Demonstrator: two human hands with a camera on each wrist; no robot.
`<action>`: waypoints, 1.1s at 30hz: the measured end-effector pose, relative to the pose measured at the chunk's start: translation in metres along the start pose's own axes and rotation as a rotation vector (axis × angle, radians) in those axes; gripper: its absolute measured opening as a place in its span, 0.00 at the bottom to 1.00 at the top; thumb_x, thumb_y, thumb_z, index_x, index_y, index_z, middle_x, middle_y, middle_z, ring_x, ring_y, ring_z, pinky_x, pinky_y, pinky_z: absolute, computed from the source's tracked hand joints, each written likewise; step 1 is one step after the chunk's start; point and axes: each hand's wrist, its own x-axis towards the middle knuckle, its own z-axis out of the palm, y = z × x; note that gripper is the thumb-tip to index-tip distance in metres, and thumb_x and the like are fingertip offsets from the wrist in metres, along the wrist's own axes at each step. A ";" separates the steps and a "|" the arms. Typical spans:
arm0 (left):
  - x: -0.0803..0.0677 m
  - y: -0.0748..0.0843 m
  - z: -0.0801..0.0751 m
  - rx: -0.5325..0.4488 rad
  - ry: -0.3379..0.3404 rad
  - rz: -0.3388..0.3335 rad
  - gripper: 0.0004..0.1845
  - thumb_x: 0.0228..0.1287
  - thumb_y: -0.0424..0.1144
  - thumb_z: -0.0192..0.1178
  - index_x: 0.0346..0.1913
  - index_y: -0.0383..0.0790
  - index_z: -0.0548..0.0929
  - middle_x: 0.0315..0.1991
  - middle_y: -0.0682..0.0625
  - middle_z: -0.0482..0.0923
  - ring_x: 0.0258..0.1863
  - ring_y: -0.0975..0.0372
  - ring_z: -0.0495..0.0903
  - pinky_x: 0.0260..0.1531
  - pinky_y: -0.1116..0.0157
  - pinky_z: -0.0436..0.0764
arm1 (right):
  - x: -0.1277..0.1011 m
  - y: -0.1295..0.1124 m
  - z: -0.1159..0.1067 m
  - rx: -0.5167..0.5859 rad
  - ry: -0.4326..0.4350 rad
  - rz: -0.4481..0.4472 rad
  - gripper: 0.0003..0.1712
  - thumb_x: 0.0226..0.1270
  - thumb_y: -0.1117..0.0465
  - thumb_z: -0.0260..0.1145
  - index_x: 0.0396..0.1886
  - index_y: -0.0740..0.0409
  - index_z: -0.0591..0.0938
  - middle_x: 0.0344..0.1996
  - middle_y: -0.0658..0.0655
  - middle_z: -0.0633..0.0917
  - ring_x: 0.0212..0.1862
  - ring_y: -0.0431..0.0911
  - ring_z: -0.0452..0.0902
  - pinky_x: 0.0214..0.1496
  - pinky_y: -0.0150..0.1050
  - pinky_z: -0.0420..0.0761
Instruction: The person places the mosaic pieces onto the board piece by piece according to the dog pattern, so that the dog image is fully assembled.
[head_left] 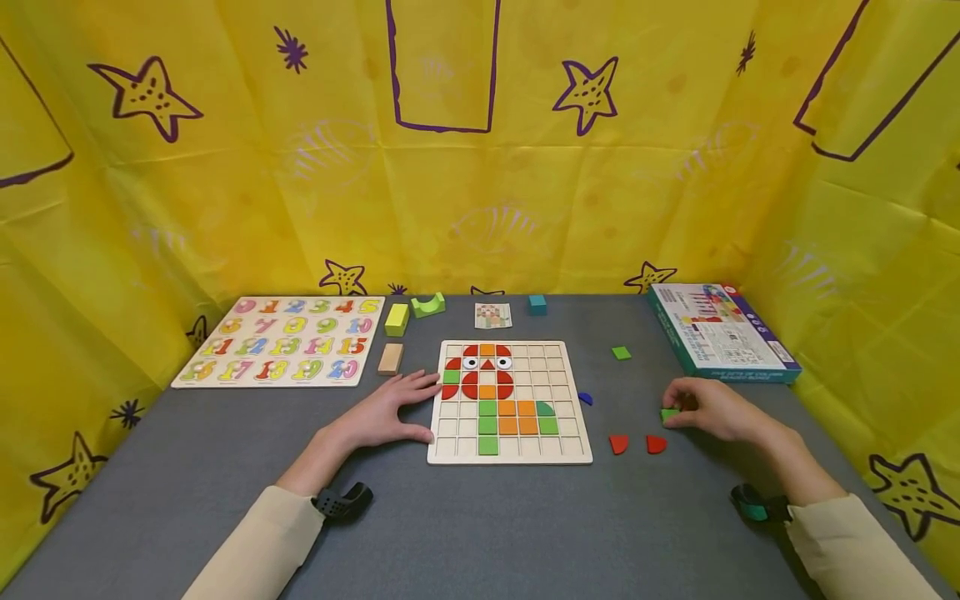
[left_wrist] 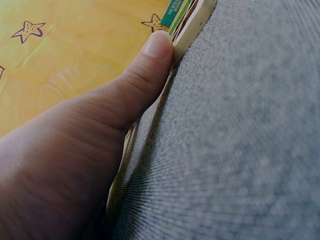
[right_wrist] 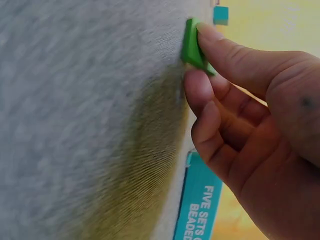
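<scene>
A wooden grid board (head_left: 570,433) lies in the middle of the grey table, partly filled with red, orange and green tiles forming a figure. My left hand (head_left: 411,407) rests flat at its left edge, fingers straight; in the left wrist view the thumb (left_wrist: 150,65) presses against the board's edge (left_wrist: 196,22). To the right of the board, my right hand (head_left: 678,410) pinches a small green tile (head_left: 669,414) that touches the table. The right wrist view shows the green tile (right_wrist: 191,45) held between thumb and fingertips (right_wrist: 210,35).
Two red tiles (head_left: 618,443) (head_left: 656,444), a blue tile (head_left: 585,399) and a green square (head_left: 621,352) lie loose right of the board. A game box (head_left: 720,332) sits far right, a number puzzle (head_left: 281,340) far left. Blocks (head_left: 397,319) and a card (head_left: 492,315) lie behind.
</scene>
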 end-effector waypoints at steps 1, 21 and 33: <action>0.000 0.000 0.000 -0.002 -0.001 -0.002 0.49 0.56 0.64 0.71 0.76 0.44 0.68 0.78 0.49 0.58 0.78 0.48 0.48 0.74 0.43 0.44 | 0.000 -0.001 0.000 0.008 0.000 -0.011 0.07 0.66 0.60 0.73 0.38 0.54 0.81 0.32 0.46 0.79 0.35 0.41 0.73 0.37 0.33 0.76; 0.000 0.000 0.001 -0.011 0.015 0.023 0.49 0.55 0.66 0.70 0.75 0.43 0.69 0.77 0.47 0.59 0.78 0.45 0.50 0.74 0.41 0.45 | 0.048 -0.071 0.041 0.102 0.021 -0.133 0.06 0.68 0.64 0.71 0.43 0.56 0.84 0.36 0.47 0.82 0.37 0.45 0.77 0.42 0.38 0.81; -0.001 0.001 0.000 -0.006 0.013 0.026 0.48 0.56 0.63 0.71 0.76 0.42 0.68 0.78 0.47 0.58 0.78 0.46 0.49 0.74 0.42 0.44 | 0.069 -0.106 0.074 0.124 -0.090 -0.234 0.05 0.69 0.66 0.70 0.42 0.56 0.84 0.37 0.45 0.82 0.38 0.40 0.77 0.44 0.36 0.81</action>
